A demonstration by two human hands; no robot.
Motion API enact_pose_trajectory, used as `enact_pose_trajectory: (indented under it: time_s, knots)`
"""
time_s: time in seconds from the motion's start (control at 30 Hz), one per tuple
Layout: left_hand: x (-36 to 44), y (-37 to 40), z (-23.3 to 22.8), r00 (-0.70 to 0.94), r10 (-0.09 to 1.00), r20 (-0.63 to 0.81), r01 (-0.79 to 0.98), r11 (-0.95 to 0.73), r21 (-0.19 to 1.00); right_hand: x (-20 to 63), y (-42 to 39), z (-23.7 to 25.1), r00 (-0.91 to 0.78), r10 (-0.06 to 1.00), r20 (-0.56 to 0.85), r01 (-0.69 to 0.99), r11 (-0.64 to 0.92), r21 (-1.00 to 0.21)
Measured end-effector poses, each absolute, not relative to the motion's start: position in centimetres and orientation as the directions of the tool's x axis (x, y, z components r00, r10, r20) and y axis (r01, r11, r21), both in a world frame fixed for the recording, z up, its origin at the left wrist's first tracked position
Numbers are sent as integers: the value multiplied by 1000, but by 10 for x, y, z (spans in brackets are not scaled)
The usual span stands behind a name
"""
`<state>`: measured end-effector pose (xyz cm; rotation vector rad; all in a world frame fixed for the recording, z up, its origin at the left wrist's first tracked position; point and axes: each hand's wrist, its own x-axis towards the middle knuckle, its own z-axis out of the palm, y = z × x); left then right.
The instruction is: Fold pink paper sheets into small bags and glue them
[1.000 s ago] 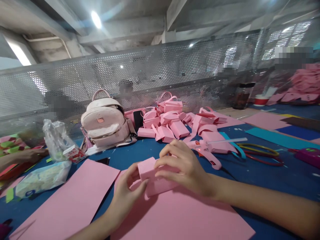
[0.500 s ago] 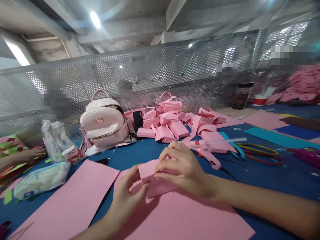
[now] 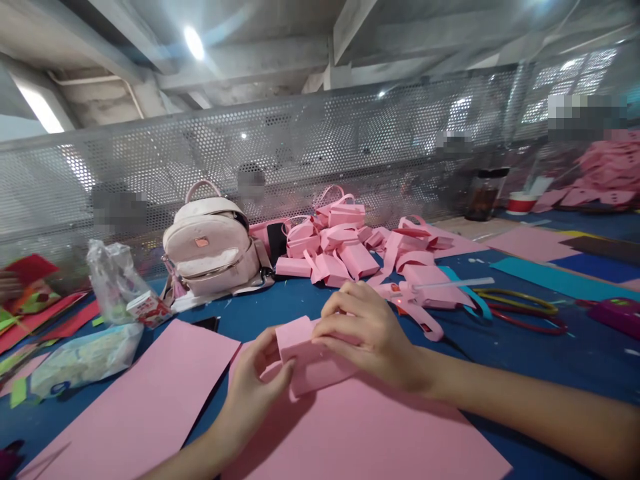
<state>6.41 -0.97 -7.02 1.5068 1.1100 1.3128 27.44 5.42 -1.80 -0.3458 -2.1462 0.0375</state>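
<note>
- Pink foam sheet (image 3: pixel 360 433) is spread nearest the viewer on the blue table (image 3: pixel 575 353), with a second pink sheet (image 3: pixel 145 400) laid just to its left.
- A small pink foam box (image 3: pixel 305 357) is held over the near sheet, between both hands.
- The left hand (image 3: pixel 255 387) is closed on the box's left end, the thumb pressed against its side and the fingers curled beneath.
- The right hand (image 3: pixel 365 333) is laid over the top of the box, its fingers bent down and clamped along the upper edge.
- A pink glue gun (image 3: pixel 415 303) is seen just beyond the right hand, lying on the table with its white glue stick pointing right.
- Coloured rings (image 3: pixel 520 307) and a teal strip (image 3: pixel 465 287) are found to the right of the gun.
- Plastic bags (image 3: pixel 95 333) and a small carton (image 3: pixel 147 308) are placed at the left.
- A dark phone (image 3: pixel 206 323) lies by the second sheet's far corner.
- Farther back, a pale pink backpack (image 3: pixel 213 247) is stood beside a heap of finished pink boxes (image 3: pixel 340 243).
- A perforated metal screen (image 3: pixel 300 153) is set behind everything.
</note>
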Motion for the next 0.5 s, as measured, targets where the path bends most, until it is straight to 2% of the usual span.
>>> enact_pose_trajectory:
  time_s: [0.23, 0.43, 0.5]
  knots:
    - [63, -7, -69, 24, 976, 217, 3, -218, 976, 275, 55, -17, -534, 238, 811, 254, 960, -115]
    - [66, -7, -60, 37, 989, 145, -121, -139, 983, 274, 58, -23, -601, -1, 799, 278, 937, 211]
    - [67, -8, -59, 64, 990, 129, -118, -121, 986, 273, 58, -24, -626, -39, 779, 278, 922, 270]
